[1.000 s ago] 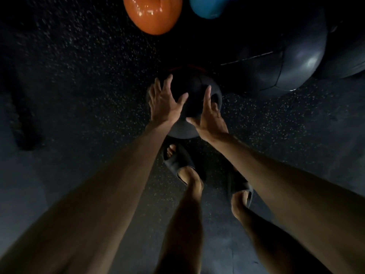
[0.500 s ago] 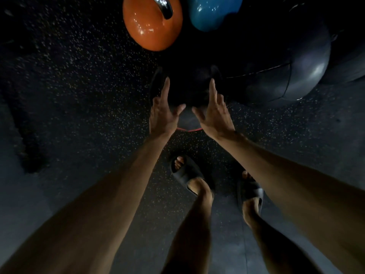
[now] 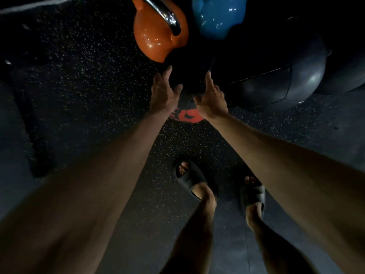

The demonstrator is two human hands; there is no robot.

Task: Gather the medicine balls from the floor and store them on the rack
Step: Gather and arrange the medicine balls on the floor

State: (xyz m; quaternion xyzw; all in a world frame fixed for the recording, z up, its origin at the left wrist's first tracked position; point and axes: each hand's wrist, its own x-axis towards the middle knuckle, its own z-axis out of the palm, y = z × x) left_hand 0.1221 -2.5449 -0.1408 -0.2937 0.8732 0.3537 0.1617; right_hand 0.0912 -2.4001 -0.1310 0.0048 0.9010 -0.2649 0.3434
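Note:
A small black medicine ball [image 3: 189, 80] with a red patch on its near underside lies on the dark speckled floor ahead of my feet. My left hand [image 3: 164, 93] lies against its left side and my right hand [image 3: 210, 99] against its right side, fingers straight and spread. Most of the ball is lost in shadow between the hands. A larger dark grey medicine ball [image 3: 286, 76] sits just right of it, touching or nearly so.
An orange kettlebell [image 3: 156, 38] with a chrome handle and a blue kettlebell [image 3: 217, 16] stand just beyond the small ball. Another dark ball [image 3: 347, 62] is at the far right edge. My feet in black slides [image 3: 194, 179] stand behind the hands.
The small ball has rolled away from me toward the kettlebells, turning its red patch to the near side. Both hands followed it forward, staying on its sides.

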